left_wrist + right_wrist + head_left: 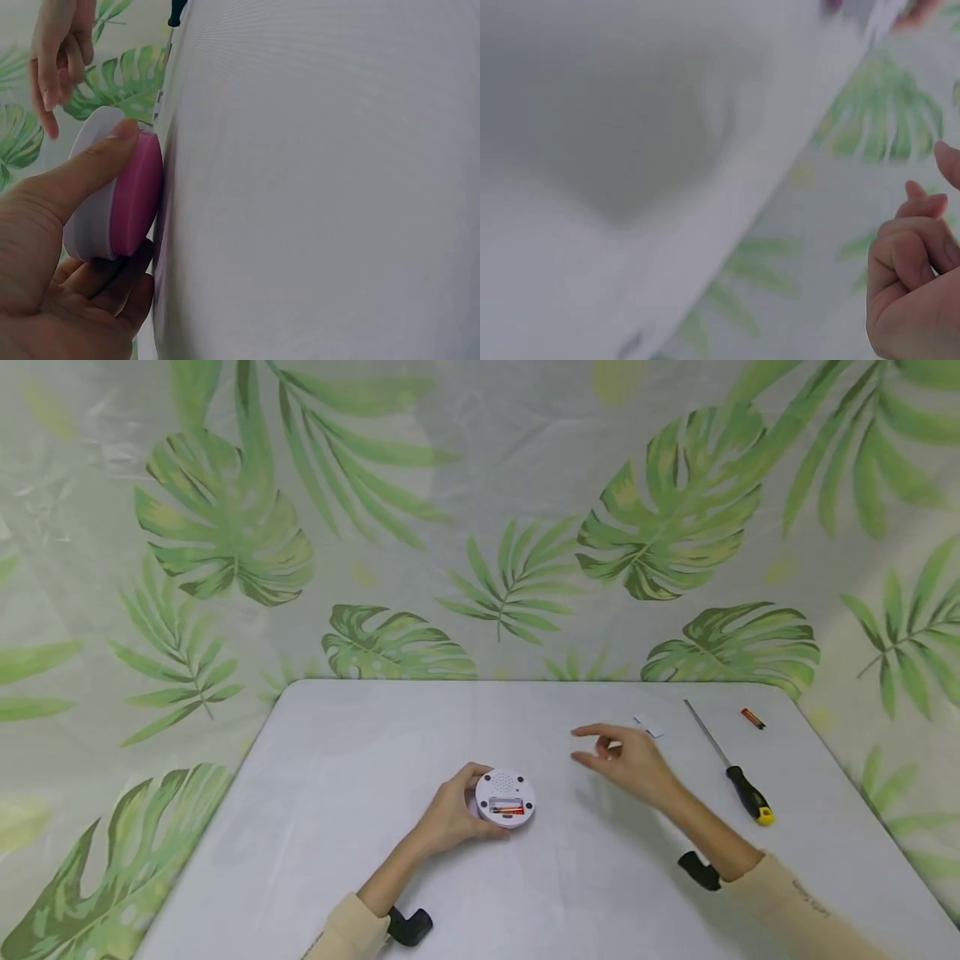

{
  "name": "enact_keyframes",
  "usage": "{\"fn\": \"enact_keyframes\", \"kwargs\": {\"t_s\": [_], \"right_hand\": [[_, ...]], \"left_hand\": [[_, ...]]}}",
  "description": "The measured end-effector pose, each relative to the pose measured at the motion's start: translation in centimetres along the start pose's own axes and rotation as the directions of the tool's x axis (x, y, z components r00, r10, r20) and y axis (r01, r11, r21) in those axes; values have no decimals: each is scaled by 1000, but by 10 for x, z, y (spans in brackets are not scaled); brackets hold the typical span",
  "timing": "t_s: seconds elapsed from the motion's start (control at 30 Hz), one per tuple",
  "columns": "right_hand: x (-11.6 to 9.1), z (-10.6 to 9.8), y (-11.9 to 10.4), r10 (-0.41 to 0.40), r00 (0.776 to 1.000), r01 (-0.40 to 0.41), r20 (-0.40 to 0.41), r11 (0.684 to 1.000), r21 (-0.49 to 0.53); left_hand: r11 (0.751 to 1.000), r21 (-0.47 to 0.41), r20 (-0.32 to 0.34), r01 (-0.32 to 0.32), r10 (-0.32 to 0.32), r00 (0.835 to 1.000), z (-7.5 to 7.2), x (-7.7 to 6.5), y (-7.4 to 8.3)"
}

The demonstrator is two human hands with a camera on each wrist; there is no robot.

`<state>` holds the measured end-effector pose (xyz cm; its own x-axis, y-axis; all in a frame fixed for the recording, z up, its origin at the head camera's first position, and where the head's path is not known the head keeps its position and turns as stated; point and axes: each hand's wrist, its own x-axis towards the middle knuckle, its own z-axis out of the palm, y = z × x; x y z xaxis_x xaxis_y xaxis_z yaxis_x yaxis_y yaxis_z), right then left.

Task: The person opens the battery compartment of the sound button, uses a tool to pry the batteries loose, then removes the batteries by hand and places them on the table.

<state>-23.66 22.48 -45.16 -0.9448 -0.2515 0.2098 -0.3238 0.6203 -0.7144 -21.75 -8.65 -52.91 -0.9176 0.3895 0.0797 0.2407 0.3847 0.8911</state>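
My left hand point(453, 810) grips a round white device point(504, 781) by its edge, thumb on the near side and fingers on the far side. The device's underside faces up, with dark feet, a pattern of small holes and an uncovered battery compartment. One orange-and-silver battery point(507, 810) lies in that compartment. In the left wrist view, the pink lower part of the device point(139, 199) is tilted close to the table. My right hand point(630, 764) hovers right of the device, thumb and index finger apart, other fingers curled, nothing visible between them.
A small white piece point(648, 726) lies behind my right hand. Farther right are a screwdriver point(738, 777) with a black-and-yellow handle and a loose battery point(753, 718) near the table's right edge. A leaf-patterned curtain point(510, 585) hangs behind the white table point(337, 777).
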Motion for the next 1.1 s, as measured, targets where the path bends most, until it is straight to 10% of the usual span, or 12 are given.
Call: {"fn": "enact_keyframes", "kwargs": {"t_s": [0.17,0.37,0.8,1.1], "right_hand": [[-16,57,-17,-3,975,-37,224,984,174],[-20,82,-16,-96,965,60,243,986,153],[-19,87,-22,-100,979,84,178,992,96],[-23,56,-10,-28,994,25,103,999,36]], "left_hand": [[1000,7,10,-24,24,1000,2,1,-2],[999,22,8,-30,29,1000,0,1,0],[999,28,-2,-24,24,1000,-1,0,0],[1000,16,0,-16,16,1000,0,-1,1]]}}
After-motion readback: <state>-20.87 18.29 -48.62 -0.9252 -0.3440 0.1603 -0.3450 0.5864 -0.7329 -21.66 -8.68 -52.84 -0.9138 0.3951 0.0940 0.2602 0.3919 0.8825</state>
